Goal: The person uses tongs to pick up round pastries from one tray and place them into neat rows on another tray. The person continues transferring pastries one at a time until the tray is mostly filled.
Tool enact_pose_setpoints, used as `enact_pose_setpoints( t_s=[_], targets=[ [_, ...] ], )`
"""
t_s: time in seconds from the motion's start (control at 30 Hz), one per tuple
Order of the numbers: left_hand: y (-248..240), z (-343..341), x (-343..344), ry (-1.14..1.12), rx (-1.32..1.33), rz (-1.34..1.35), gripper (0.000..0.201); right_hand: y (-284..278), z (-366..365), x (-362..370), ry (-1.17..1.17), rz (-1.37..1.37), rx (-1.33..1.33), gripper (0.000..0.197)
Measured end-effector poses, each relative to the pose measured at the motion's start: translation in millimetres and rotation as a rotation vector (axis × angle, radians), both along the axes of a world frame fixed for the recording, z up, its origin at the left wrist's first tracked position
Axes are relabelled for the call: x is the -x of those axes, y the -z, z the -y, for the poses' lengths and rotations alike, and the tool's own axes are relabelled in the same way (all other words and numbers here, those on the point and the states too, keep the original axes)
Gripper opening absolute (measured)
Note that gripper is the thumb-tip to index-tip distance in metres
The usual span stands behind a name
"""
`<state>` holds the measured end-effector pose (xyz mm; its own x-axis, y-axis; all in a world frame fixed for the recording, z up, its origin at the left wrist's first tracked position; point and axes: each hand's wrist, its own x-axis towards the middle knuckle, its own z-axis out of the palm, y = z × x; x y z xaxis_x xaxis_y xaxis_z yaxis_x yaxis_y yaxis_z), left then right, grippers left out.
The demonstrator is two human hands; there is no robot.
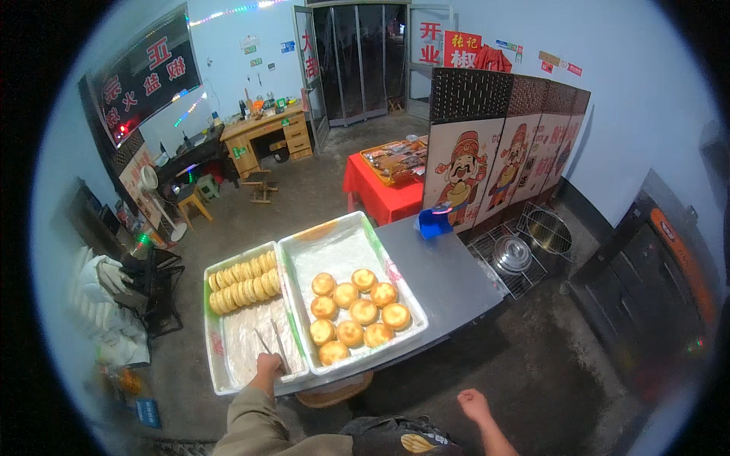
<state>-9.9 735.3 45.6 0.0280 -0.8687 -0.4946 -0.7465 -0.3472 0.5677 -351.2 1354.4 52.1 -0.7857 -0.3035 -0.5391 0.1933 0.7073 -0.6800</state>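
My left hand is closed around a pair of metal tongs, whose two arms stand apart over the floured bottom of the left tray. Nothing sits between the tong tips. At the far end of that tray, round flat breads stand on edge in two rows. The right tray, white with coloured sides, holds several golden-brown round breads lying flat in its nearer part. My right hand hangs off to the right of the table, away from the trays, its fingers curled with nothing seen in them.
Both trays rest on a grey table. A blue container stands at its far right, beside a printed folding screen. Beyond are a red-covered table and a wooden desk. Right lie wire racks with a metal lid.
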Motion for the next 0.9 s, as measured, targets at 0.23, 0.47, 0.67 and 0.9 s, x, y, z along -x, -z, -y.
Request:
enact_pose_setpoints(
  t_s=[0.23, 0.47, 0.67, 0.9],
  targets=[
    [22, 32, -9, 0.202, -0.142, -0.032, 0.020, 5, 53, -62, -0.124, 0.030, -0.016, 0.031],
    [7, -24, -24, -0.147, -0.025, -0.605, 0.024, -57, 177, -88, -0.084, -0.034, 0.374, 0.025],
    [-37, -98, 62, 0.173, 0.068, -0.654, 0.030, -127, 330, -117, -0.274, 0.424, 0.676, 0.035],
    [-123, -123, 130, 0.515, 0.481, -0.810, 0.020, -143, 402, -130, -0.366, 0.049, 0.710, 0.054]
  ],
)
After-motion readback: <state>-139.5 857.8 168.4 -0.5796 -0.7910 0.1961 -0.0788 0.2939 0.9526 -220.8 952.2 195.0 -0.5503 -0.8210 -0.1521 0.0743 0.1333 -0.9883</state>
